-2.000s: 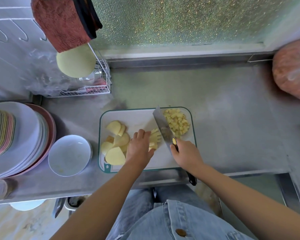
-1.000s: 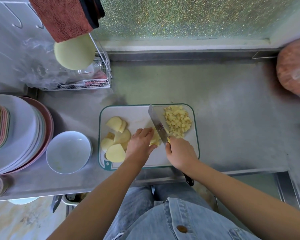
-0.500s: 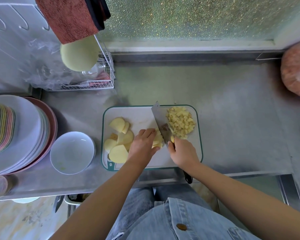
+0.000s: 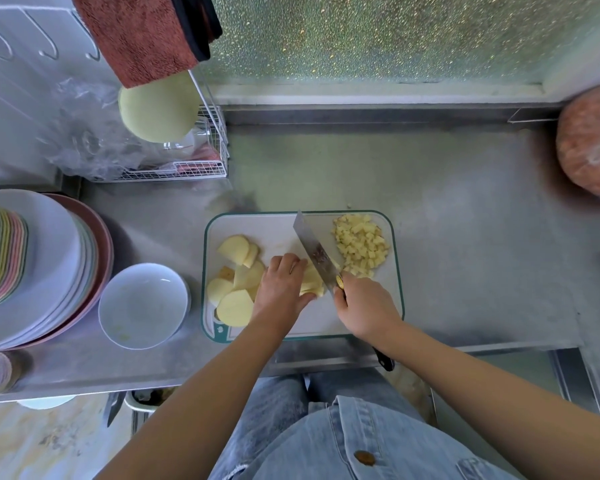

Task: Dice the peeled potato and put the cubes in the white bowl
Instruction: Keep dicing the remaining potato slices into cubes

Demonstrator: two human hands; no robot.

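Near the middle of the frame, on the white cutting board [image 4: 361, 322] with a green rim, my left grip [image 4: 279, 291] held down a small bundle of potato strips [image 4: 310, 283], with the fingers curled over them and the thumb at their lower side. My right grip [image 4: 368, 306] was clenched around the handle of the knife [image 4: 314, 251]. The blade pointed slanted to the upper left, and its edge met the strips just beside my left fingertips. The black end of the handle stuck out below my wrist, past the front edge of the desk [image 4: 465, 254].

At the upper right corner of the board lay the pile of potato cubes [image 4: 361, 244], right of the blade. On the left part of the board several peeled potato slices [image 4: 234, 306] lay overlapping. The white bowl [image 4: 142, 304] stood on the desk just beside the left edge of the board, close to a stack of plates [image 4: 42, 265] at the left edge of the frame. One small potato bit [image 4: 350, 205] lay on the desk just above the board.
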